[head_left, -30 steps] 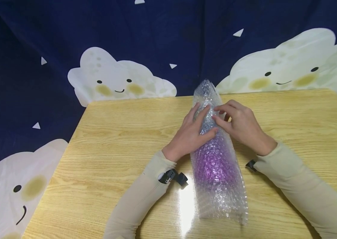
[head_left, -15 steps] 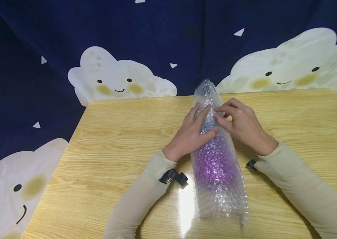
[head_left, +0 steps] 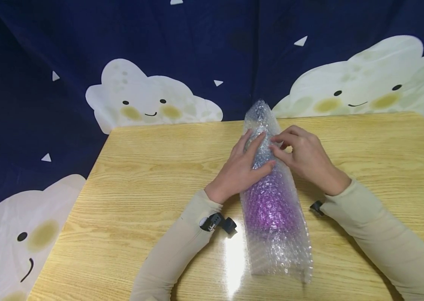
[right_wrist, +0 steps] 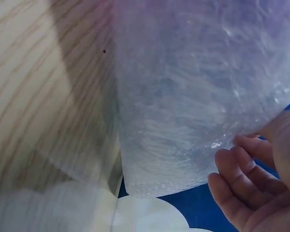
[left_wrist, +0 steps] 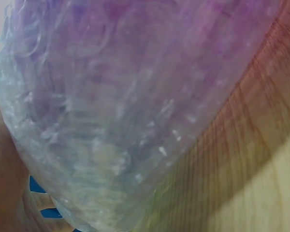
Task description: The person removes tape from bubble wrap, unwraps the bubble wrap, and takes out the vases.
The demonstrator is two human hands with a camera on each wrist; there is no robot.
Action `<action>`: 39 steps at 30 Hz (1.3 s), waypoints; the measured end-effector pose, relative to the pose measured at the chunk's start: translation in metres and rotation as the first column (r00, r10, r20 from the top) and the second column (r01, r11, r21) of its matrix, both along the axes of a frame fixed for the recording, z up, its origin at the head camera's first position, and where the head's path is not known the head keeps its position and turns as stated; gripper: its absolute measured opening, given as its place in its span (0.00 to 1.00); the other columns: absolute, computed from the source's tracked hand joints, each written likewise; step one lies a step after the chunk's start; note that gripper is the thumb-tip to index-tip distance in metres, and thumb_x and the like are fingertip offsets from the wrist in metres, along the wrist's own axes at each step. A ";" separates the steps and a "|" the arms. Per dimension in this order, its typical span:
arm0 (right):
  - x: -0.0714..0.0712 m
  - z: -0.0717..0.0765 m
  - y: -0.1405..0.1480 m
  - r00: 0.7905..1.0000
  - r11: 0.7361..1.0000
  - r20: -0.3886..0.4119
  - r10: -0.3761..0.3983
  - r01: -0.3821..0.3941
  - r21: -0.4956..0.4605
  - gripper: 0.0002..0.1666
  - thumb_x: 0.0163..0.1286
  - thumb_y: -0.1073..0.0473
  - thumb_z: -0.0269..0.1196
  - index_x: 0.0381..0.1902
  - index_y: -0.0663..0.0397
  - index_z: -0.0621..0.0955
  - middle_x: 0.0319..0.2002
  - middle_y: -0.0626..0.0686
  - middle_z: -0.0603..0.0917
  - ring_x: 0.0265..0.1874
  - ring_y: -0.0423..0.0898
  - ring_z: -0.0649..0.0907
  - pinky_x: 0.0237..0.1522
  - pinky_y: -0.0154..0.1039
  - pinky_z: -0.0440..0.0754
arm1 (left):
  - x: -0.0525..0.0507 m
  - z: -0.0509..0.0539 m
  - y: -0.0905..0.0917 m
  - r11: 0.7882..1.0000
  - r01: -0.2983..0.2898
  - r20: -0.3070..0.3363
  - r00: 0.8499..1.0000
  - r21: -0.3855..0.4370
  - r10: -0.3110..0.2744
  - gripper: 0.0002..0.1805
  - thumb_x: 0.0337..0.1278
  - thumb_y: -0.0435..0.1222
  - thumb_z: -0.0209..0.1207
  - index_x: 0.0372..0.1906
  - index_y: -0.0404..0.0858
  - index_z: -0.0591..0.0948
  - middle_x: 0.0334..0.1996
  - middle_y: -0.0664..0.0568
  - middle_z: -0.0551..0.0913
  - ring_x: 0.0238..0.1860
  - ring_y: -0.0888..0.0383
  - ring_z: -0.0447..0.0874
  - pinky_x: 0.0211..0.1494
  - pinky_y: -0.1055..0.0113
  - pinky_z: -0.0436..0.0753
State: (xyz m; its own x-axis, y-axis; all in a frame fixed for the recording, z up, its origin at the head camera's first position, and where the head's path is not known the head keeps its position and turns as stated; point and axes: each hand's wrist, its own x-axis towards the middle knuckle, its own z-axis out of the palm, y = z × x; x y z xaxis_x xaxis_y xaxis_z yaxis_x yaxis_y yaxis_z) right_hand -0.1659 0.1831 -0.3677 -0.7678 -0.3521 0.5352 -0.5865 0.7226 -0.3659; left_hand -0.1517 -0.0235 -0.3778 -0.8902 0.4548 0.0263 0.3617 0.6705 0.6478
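Observation:
A long bundle of clear bubble wrap [head_left: 272, 209] lies on the wooden table, running from its far edge toward me. Something purple shows blurrily through its middle, with a greyish blue part farther up; its kind is hidden. My left hand [head_left: 239, 167] rests across the upper part from the left, fingers spread and thumb extended. From the right, my right hand [head_left: 302, 156] pinches at the wrap's surface with thumb and forefinger, its other fingers bent. In the right wrist view the curled fingers [right_wrist: 244, 179] are close against the bubble wrap [right_wrist: 198, 111].
The light wooden table [head_left: 151, 175] extends on both sides of the bundle. Behind it hangs a dark blue curtain [head_left: 197, 37] printed with smiling clouds. Small black devices sit at both wrists, the left one [head_left: 217, 223] near the bundle's side.
My right thumb and forefinger have shifted very slightly to the right on the wrap. The left hand and the bundle stay practically where they were.

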 end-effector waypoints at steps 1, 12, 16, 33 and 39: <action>0.000 0.001 0.000 1.000 1.000 0.002 0.000 0.000 0.005 0.09 0.65 0.64 0.72 0.42 0.62 0.90 0.34 0.58 0.87 0.29 0.51 0.88 0.27 0.44 0.83 | 0.000 0.000 0.000 1.000 0.000 -0.002 1.000 0.000 0.000 0.44 0.70 0.65 0.49 0.84 0.64 0.45 0.87 0.54 0.36 0.87 0.45 0.40 0.78 0.36 0.68; 0.001 0.003 -0.005 0.988 0.992 -0.143 0.060 -0.043 0.120 0.08 0.66 0.66 0.69 0.38 0.68 0.89 0.34 0.63 0.89 0.28 0.53 0.90 0.25 0.48 0.88 | 0.000 0.000 -0.002 1.000 -0.006 -0.018 1.000 -0.006 0.006 0.44 0.71 0.65 0.49 0.84 0.62 0.46 0.87 0.52 0.37 0.87 0.45 0.40 0.79 0.37 0.67; 0.001 0.003 -0.006 0.974 0.984 -0.211 0.080 -0.043 0.174 0.07 0.66 0.67 0.68 0.37 0.69 0.89 0.33 0.64 0.89 0.27 0.55 0.90 0.25 0.49 0.88 | 0.000 -0.001 -0.002 1.000 -0.012 -0.020 1.000 0.001 0.012 0.44 0.70 0.64 0.50 0.84 0.62 0.47 0.87 0.53 0.37 0.87 0.46 0.40 0.81 0.39 0.66; -0.004 0.005 -0.004 0.967 0.971 -0.223 0.126 -0.074 0.226 0.04 0.62 0.72 0.66 0.33 0.69 0.87 0.30 0.63 0.87 0.22 0.53 0.86 0.20 0.47 0.85 | -0.001 -0.001 0.001 1.000 -0.007 -0.016 1.000 0.017 0.007 0.44 0.70 0.64 0.50 0.84 0.62 0.48 0.87 0.52 0.38 0.87 0.47 0.41 0.80 0.41 0.69; -0.006 0.006 -0.003 0.966 0.973 -0.215 0.142 -0.096 0.211 0.06 0.62 0.71 0.65 0.33 0.70 0.87 0.30 0.63 0.87 0.21 0.52 0.85 0.20 0.46 0.85 | -0.001 -0.001 0.000 1.000 -0.008 -0.019 1.000 0.013 0.008 0.44 0.70 0.64 0.50 0.84 0.62 0.48 0.87 0.52 0.38 0.87 0.47 0.40 0.80 0.41 0.68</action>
